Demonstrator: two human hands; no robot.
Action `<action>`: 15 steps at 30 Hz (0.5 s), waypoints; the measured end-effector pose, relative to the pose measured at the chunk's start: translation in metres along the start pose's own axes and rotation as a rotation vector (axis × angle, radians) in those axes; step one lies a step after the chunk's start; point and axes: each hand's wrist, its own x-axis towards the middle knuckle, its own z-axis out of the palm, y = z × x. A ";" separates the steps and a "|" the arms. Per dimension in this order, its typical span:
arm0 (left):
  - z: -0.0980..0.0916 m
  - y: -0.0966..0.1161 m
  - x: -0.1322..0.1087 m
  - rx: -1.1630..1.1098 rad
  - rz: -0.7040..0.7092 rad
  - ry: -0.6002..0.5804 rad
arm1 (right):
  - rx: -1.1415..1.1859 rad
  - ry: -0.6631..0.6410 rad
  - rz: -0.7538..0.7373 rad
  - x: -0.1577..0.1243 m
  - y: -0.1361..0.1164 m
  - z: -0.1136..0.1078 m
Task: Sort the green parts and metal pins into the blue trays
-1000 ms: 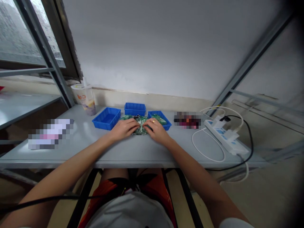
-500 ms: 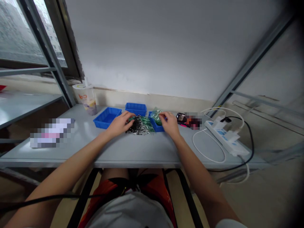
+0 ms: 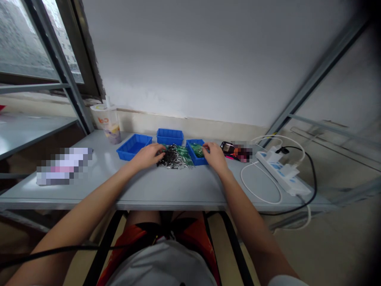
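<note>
Grey desk (image 3: 178, 190) along white wall (image 3: 190, 59); window (image 3: 24, 47) far left. Small metal fasteners (image 3: 176, 158) heaped mid-desk, left hand (image 3: 149, 155) at left edge. Right hand (image 3: 216, 156) at right blue tray (image 3: 199, 161). Cannot tell whether either pinches.

A pale wall (image 3: 190, 59) fills twelve o'clock; a daylit window (image 3: 24, 43) sits at ten; grey tabletop (image 3: 178, 190) towards six; slanting metal post (image 3: 321, 67) at two; dim floor (image 3: 336, 250) at four.
</note>
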 end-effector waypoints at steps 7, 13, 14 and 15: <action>0.001 0.003 0.000 -0.042 -0.025 -0.078 | 0.067 -0.106 -0.356 -0.019 -0.048 0.011; 0.002 0.007 0.000 -0.135 0.015 -0.137 | -0.220 -0.190 -0.364 -0.032 -0.061 0.019; 0.002 0.008 0.000 -0.153 0.025 -0.153 | -0.248 -0.192 -0.353 -0.033 -0.062 0.019; 0.002 0.009 0.000 -0.165 0.035 -0.165 | -0.271 -0.195 -0.341 -0.033 -0.062 0.019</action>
